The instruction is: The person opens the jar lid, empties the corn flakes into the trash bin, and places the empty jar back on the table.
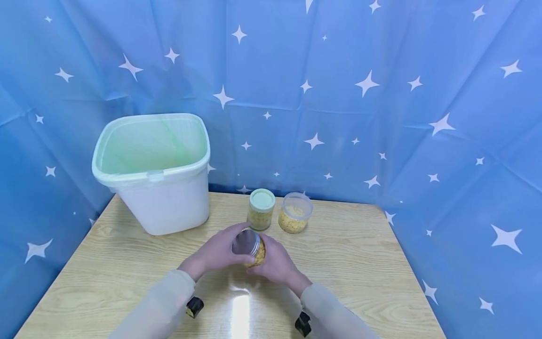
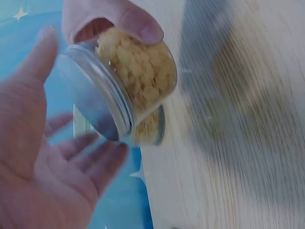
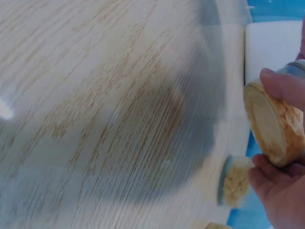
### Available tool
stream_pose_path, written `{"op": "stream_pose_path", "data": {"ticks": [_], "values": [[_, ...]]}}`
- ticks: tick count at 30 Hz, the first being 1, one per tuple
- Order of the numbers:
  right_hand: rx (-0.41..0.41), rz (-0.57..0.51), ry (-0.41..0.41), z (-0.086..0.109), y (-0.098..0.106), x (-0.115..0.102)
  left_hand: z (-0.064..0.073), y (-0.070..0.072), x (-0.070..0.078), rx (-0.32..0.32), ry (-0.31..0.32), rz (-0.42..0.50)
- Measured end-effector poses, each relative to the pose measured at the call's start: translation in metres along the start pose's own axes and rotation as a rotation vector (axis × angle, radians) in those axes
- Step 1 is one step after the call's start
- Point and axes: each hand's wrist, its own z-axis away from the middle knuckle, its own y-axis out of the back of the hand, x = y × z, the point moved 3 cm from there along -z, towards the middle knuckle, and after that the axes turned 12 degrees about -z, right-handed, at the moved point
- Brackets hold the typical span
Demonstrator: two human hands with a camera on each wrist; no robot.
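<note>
A clear jar (image 1: 260,254) of yellowish flakes, tilted on its side, is held over the table's middle. My right hand (image 1: 277,262) grips the jar's body, with thumb and fingers on opposite sides in the right wrist view. A silver screw lid (image 2: 93,90) caps the jar and faces left. Around this lid my left hand (image 2: 62,148) is spread, its thumb standing off the rim and its blurred fingertips close to the lower edge. The jar's base (image 3: 265,125) shows in the right wrist view.
Behind the hands stand a jar with a pale green lid (image 1: 262,199) and a clear tub (image 1: 295,213), both holding yellowish pieces. A large white bin (image 1: 169,207) with a green liner sits at the back left. A blue star-patterned curtain (image 1: 338,108) borders the wooden table (image 1: 355,263).
</note>
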Motion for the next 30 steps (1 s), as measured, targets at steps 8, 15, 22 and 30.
{"op": "stream_pose_path", "data": {"ticks": [8,15,22,30], "values": [[-0.027,-0.004,0.026,0.0006,-0.0011,0.0018,0.0043,0.0063,0.0051,-0.084,-0.263,0.009],[-0.032,-0.007,0.029,0.0006,-0.0020,0.0007,0.0028,0.0073,0.0020,-0.065,-0.244,0.003],[-0.024,0.008,0.013,-0.0002,-0.0012,0.0006,0.0023,0.0060,0.0022,-0.006,-0.071,-0.076],[-0.021,0.001,0.004,-0.0009,-0.0018,0.0017,0.0008,0.0007,0.0043,0.021,0.094,-0.244]]}}
